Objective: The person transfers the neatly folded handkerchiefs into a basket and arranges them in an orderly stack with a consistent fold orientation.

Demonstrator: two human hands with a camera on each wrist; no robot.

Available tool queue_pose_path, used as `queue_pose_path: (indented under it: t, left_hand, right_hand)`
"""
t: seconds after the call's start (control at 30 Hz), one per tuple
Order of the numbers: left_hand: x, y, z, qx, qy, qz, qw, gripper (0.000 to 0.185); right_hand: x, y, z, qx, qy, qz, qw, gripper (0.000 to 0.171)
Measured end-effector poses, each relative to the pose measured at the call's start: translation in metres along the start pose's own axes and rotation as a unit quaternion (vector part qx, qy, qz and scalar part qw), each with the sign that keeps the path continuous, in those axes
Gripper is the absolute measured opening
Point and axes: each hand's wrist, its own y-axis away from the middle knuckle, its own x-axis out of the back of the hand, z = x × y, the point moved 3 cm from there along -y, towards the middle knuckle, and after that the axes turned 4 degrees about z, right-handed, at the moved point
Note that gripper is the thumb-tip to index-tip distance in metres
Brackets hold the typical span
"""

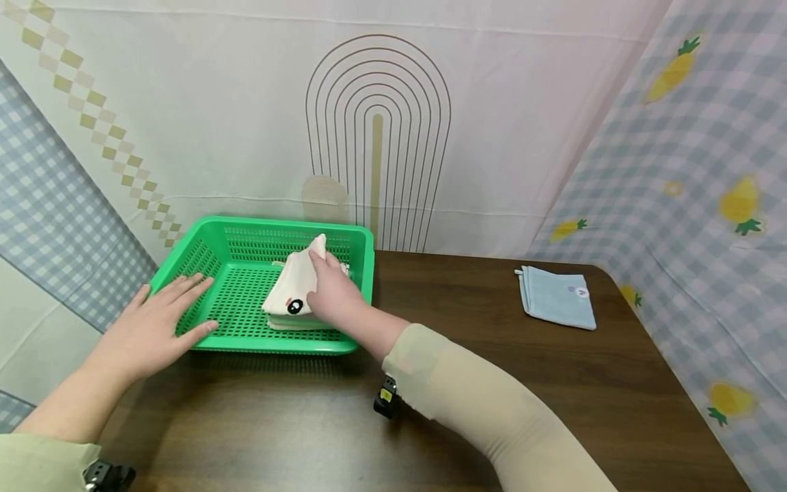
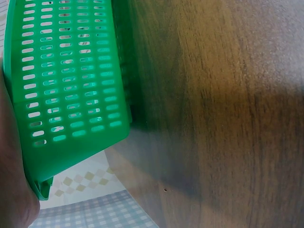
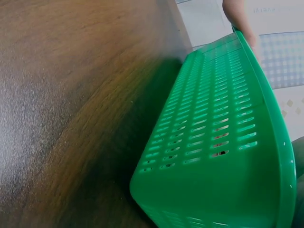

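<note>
A green plastic basket with little slots in its walls and floor (image 1: 246, 236) sits on the dark brown wooden bench (image 1: 492, 383), near the bench's far left corner. Inside the basket lies a cream-white folded cloth with a small black ring and a pink patch on it (image 1: 289, 294), toward the right side of the basket floor. The right hand (image 1: 332, 294) reaches over the basket's front wall and rests on top of this cloth, and its fingers (image 1: 318, 258) curl over the cloth's raised top corner and pinch it, so that corner sticks up. The left hand (image 1: 154, 324) lies flat on the basket's front left rim, its fingers (image 1: 190, 287) straight and spread apart, pressing there and gripping nothing (the fingertips reach a bit into the basket). From the left wrist view the basket's slotted side (image 2: 71, 80) is right next to the hand, and the right wrist view shows the basket's front wall (image 3: 213, 142) up close above the bench. A light blue folded cloth with a tiny white tag (image 1: 558, 297) lies flat on the bench far to the right, well apart from the basket and both hands. Behind the bench hangs a pale curtain with brown arch lines (image 1: 378, 137).
</note>
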Motion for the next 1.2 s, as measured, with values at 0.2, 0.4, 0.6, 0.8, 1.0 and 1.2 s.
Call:
queue_pose_path:
  t: [0.2, 0.4, 0.6, 0.8, 1.0, 1.2]
  left_hand:
    - [0.0, -0.0004, 0.0001, 0.0, 0.002, 0.001, 1.0, 0.083]
    - [0.001, -0.0009, 0.0009, -0.001, 0.001, 0.002, 1.0, 0.083]
    - [0.0005, -0.0011, 0.0006, -0.001, 0.003, 0.002, 1.0, 0.083]
    - [-0.0001, -0.0007, -0.0003, -0.002, 0.002, 0.003, 1.0, 0.083]
    - [-0.0005, -0.0006, -0.0005, -0.003, 0.002, 0.004, 1.0, 0.083]
    - [-0.0006, -0.0006, -0.0006, -0.002, -0.002, 0.004, 1.0, 0.083]
  right_hand:
    - [-0.0037, -0.0018, -0.0001, -0.013, 0.053, -0.004, 0.999, 0.087]
    - [-0.0058, -0.0005, -0.0009, -0.002, 0.116, -0.004, 0.993, 0.087]
    - [-0.0065, 0.0014, -0.0022, -0.011, 0.171, -0.018, 0.985, 0.081]
    - [-0.0091, 0.0004, -0.0009, -0.02, 0.227, -0.03, 0.973, 0.081]
    - [-0.0081, 0.0018, 0.0003, -0.014, 0.26, -0.021, 0.965, 0.083]
    - [-0.0062, 0.0034, 0.0002, -0.004, 0.288, -0.016, 0.957, 0.084]
